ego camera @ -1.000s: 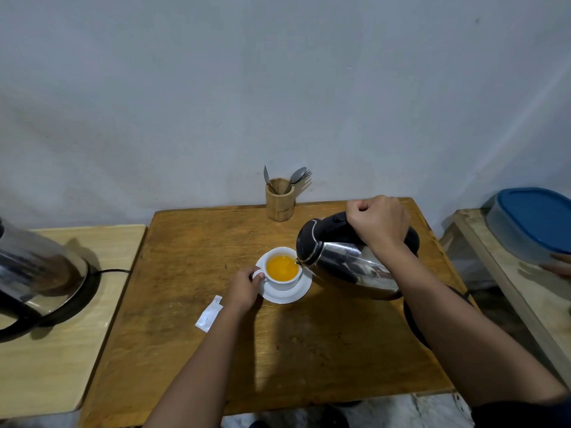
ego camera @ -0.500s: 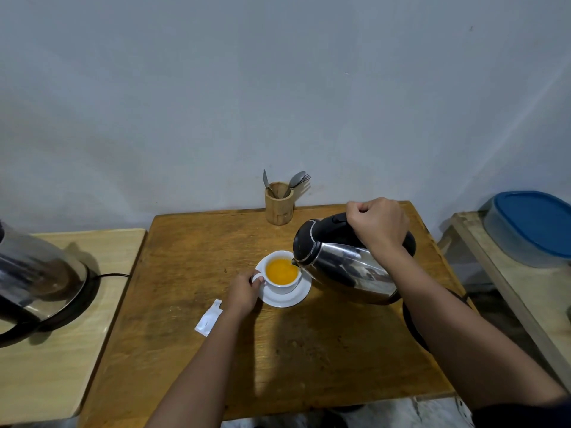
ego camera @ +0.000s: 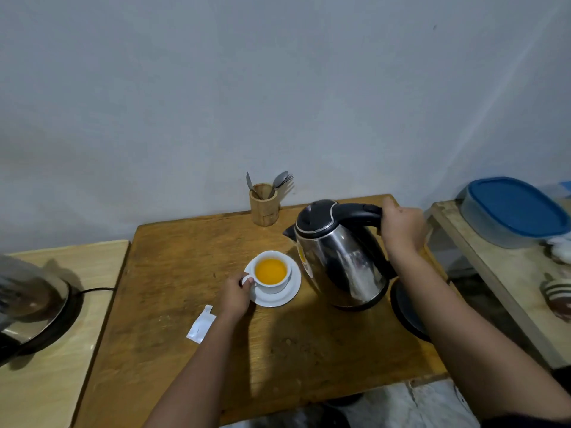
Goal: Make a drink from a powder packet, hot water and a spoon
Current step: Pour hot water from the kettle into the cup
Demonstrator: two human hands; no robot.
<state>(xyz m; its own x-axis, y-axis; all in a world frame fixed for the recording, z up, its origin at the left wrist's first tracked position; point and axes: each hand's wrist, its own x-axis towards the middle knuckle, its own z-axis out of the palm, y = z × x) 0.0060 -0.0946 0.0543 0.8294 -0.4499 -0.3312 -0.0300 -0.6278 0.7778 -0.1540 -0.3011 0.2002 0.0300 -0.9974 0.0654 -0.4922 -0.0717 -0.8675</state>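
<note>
A white cup (ego camera: 273, 286) full of orange drink stands on a white saucer (ego camera: 289, 296) in the middle of the brown wooden table (ego camera: 173, 261). My left hand (ego camera: 236, 296) pinches the cup's handle. My right hand (ego camera: 401, 231) grips the black handle of a steel kettle (ego camera: 340, 257), held nearly upright just right of the cup, spout toward the cup. A torn white powder packet (ego camera: 201, 324) lies left of my left wrist. Spoons and a fork (ego camera: 279, 180) stick out of a wooden holder (ego camera: 264, 203) at the table's back edge.
The kettle's black base (ego camera: 408, 307) sits at the table's right edge, under my right forearm. A second kettle (ego camera: 27, 301) stands on a lighter table at the left. On the right a bench (ego camera: 494, 273) holds a blue-lidded container (ego camera: 514, 208) and some bowls.
The kettle was tipped with its spout over the cup. My right hand has swung it back to nearly upright and drawn it to the right. My left hand stays on the cup's handle.
</note>
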